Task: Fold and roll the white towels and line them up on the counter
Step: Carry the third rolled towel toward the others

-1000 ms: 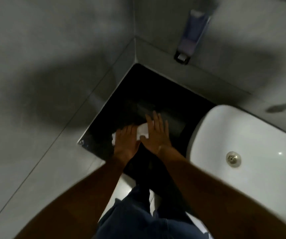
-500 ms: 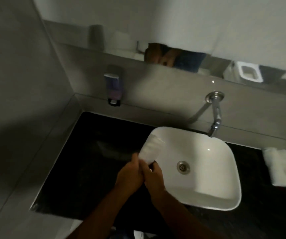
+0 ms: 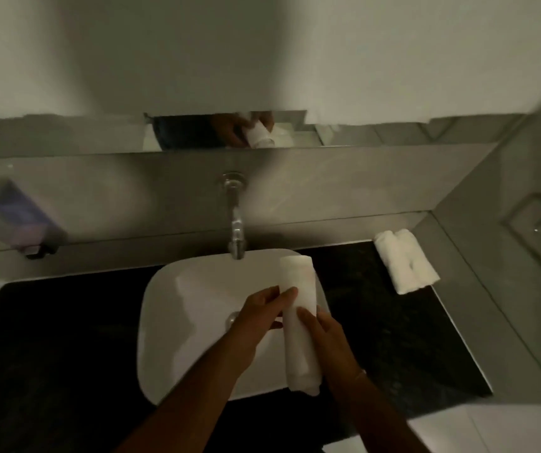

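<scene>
Observed: both hands hold one rolled towel (image 3: 298, 318) in the air above the basin (image 3: 190, 308). The roll runs lengthwise away from the person, far end near the tap (image 3: 235, 230), near end hanging past the basin's front rim. The left hand (image 3: 256, 317) has its fingers (image 3: 287, 294) laid across the roll's upper middle; the right hand (image 3: 324, 335) cups it from the other side, fingers closed on the cloth. Both grips are closed on the towel, not spread.

Two finished rolls (image 3: 404, 261) lie side by side, touching, on the dark desk (image 3: 393, 322) in the far right corner against the wall.

Judgement: the step in hand is carrying this roll to join the line. The roll looks firm, but its near end appears looser and slightly crumpled.

Recommendations:
- Keep both hands wrapped round the roll until it rests on the desk, so the outer flap cannot spring open.
- Set it seam down, parallel to the two rolls and just beside the nearer one, ends level.
- Keep the trailing end clear of the basin; whether the basin is wet cannot be told.
- Release one hand at a time and press lightly.
</scene>
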